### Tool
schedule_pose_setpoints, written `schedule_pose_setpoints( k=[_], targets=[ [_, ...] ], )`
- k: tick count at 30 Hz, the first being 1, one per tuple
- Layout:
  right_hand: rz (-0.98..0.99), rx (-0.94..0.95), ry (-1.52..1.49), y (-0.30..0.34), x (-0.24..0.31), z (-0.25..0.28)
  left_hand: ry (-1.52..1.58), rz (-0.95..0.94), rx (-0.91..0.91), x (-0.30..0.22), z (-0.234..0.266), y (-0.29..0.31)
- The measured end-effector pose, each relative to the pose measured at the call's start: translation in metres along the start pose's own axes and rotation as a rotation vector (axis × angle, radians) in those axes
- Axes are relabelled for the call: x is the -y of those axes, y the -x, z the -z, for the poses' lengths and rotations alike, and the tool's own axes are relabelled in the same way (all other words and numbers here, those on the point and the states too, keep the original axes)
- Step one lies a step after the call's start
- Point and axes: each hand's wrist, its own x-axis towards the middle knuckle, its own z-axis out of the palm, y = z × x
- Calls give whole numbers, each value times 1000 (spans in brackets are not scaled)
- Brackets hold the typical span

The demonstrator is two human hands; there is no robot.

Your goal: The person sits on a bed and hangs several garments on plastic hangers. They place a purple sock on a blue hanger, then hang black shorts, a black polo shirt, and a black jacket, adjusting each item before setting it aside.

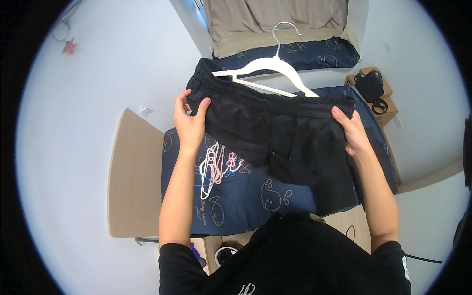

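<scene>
Black shorts with a gathered elastic waistband are stretched between my two hands above the bed. My left hand pinches them near the left end of the waistband, thumb in front. At the other end, my right hand grips the fabric just below the band, its fingers mostly hidden behind. A white clothes hanger with a metal hook rises out of the waist opening. The lower bar of the hanger dips partly inside the shorts, and its right end is out of sight there.
Pink, white and blue hangers lie in a pile on the dark blue whale-print bedding. A wooden headboard stands at the left. Cardboard boxes with a black bag are at the far right. A beige curtain hangs behind.
</scene>
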Motion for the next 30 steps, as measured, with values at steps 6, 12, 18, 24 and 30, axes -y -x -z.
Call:
schedule_pose_setpoints(
  k=[6, 12, 18, 24, 30],
  targets=[
    [20, 30, 28, 3, 3, 17, -135, -156, -58, 12, -5, -16],
    [44, 95, 114, 14, 19, 48, 67, -182, -36, 17, 17, -34],
    [50, 54, 117, 15, 28, 62, 514, 145, 395, -7, 26, -34],
    [99, 93, 303, 15, 30, 57, 198, 34, 697, -39, 14, -10],
    [68, 248, 465, 14, 34, 69, 120, 43, 682, -41, 14, 1]
  ],
)
